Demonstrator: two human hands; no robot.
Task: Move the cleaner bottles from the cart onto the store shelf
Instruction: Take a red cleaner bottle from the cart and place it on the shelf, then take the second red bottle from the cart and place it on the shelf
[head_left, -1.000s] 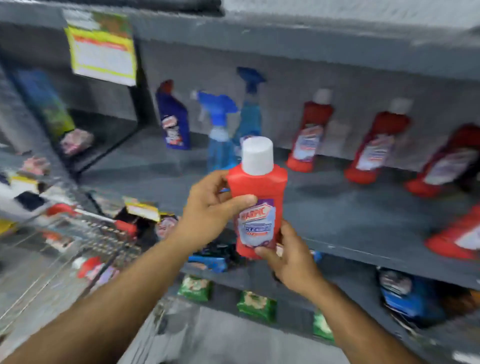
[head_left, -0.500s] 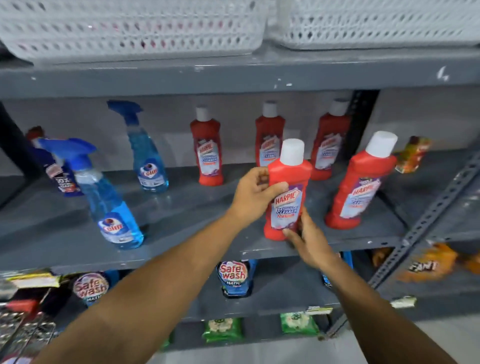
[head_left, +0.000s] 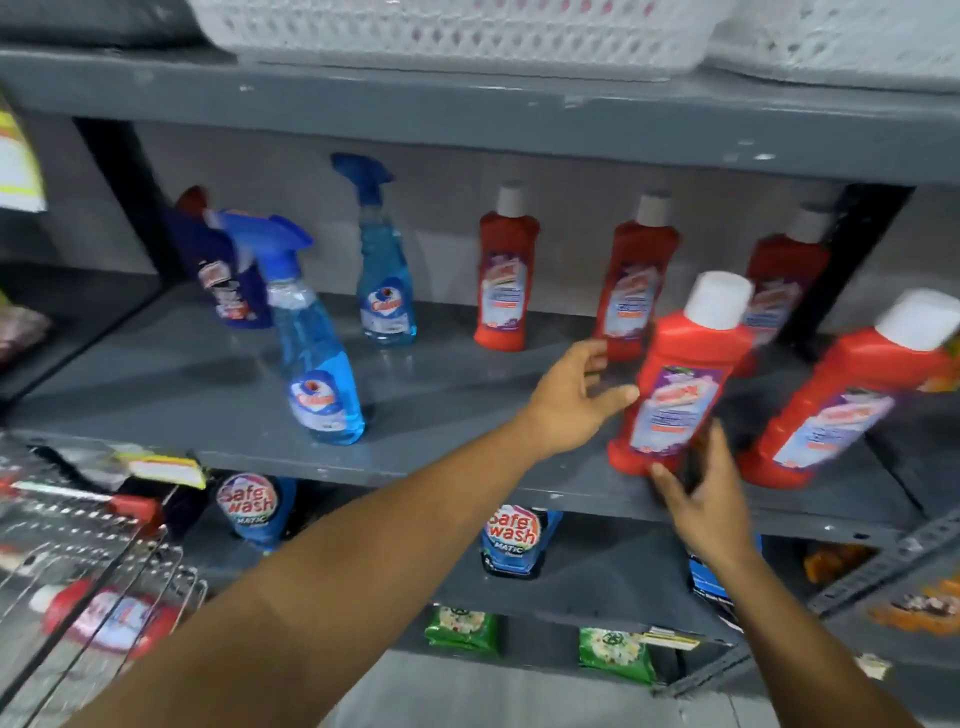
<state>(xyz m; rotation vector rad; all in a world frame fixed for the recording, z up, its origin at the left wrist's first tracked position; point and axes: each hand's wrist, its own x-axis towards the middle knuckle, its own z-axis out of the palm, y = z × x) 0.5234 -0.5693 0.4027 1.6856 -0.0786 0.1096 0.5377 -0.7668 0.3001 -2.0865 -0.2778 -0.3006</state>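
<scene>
Our left hand (head_left: 569, 402) has its fingers (head_left: 597, 353) spread wide, thumb almost touching the side of the red bottle (head_left: 678, 387) but gripping nothing. Our right hand (head_left: 701, 499) is low, its fingers (head_left: 667, 480) open and loose about the foot of the same bottle, perhaps brushing it; we cannot tell if they bear any weight. The bottle stands near the front edge of the grey shelf (head_left: 457, 410), white cap up, leaning a little to the right, label facing us.

Just to its right stands a second red bottle (head_left: 836, 410), also near the front and tilted. Behind them three more red bottles (head_left: 505, 275) line the back wall. Further left are two blue spray bottles (head_left: 317, 348) and a dark blue bottle (head_left: 228, 280). White baskets (head_left: 467, 31) sit on the board above, and pouches fill the shelves below.

At the lower left we see the wire cart (head_left: 88, 561) with another red bottle (head_left: 109, 616) lying in it.

We judge this to be the release: the bottle is set down and both hands are opening off it. The next move calls for seeing that it stands steady and square, then drawing the hands clear without knocking its neighbour, and turning left and down to the cart for the bottle that remains
</scene>
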